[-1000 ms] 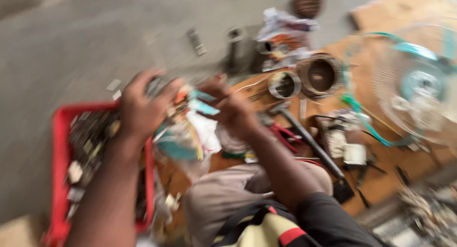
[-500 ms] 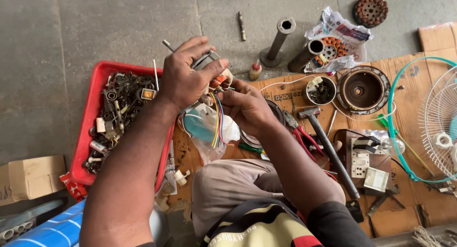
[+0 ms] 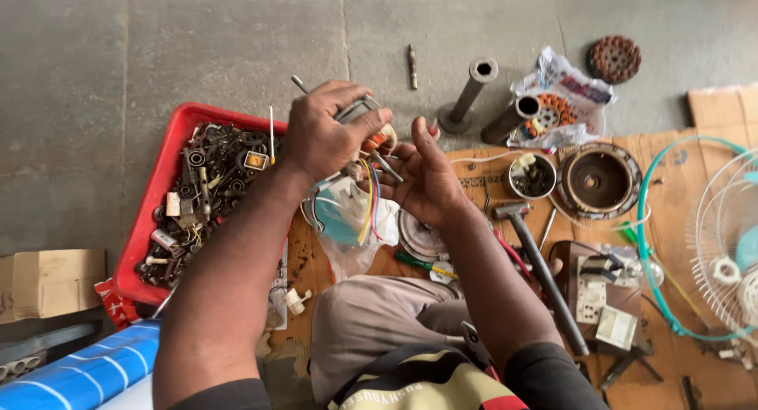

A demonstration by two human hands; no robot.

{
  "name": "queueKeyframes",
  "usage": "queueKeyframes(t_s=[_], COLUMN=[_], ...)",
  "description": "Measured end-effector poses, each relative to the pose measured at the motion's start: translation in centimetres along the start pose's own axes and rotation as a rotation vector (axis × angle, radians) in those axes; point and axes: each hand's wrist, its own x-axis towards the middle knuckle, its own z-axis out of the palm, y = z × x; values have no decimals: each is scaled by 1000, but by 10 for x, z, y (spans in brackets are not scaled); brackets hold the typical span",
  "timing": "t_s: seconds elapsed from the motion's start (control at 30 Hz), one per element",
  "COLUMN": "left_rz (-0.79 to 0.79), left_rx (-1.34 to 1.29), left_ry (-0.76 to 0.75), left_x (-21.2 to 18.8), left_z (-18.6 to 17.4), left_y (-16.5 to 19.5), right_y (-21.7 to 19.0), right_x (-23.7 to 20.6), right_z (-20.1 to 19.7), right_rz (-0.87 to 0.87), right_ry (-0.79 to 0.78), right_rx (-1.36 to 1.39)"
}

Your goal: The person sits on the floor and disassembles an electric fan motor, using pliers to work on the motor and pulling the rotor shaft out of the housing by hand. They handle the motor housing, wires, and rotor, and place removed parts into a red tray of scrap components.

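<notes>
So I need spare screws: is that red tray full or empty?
Full: the red tray holds a dense heap of dark metal parts.

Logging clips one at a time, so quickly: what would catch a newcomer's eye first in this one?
Dead centre, the left hand grips a small motor part trailing coloured wires, with the right hand open beside it. To the left sits a red tray heaped with metal scrap; at the right edge lies a white fan guard ringed by a teal hoop.
</notes>
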Motion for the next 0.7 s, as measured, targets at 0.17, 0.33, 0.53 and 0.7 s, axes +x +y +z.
queueKeyframes(t_s=[0.17,0.33,0.53,0.7], left_rz=[128,-51,192,190], left_rx=[-15,-243,-218,-170], left_ry=[74,-33,89,32], left_x=[-3,-8,-11,-11], left_z=[-2,-8,-13,-17], left_y=[-1,-3,-6,-10], right_y=[-15,-22,-32,-25], right_x=[15,16,18,23], right_z=[1,0,22,34], right_rz=[-41,-21,14,57], right_ry=[83,164,195,367], right_rx=[-131,-180,-229,-271])
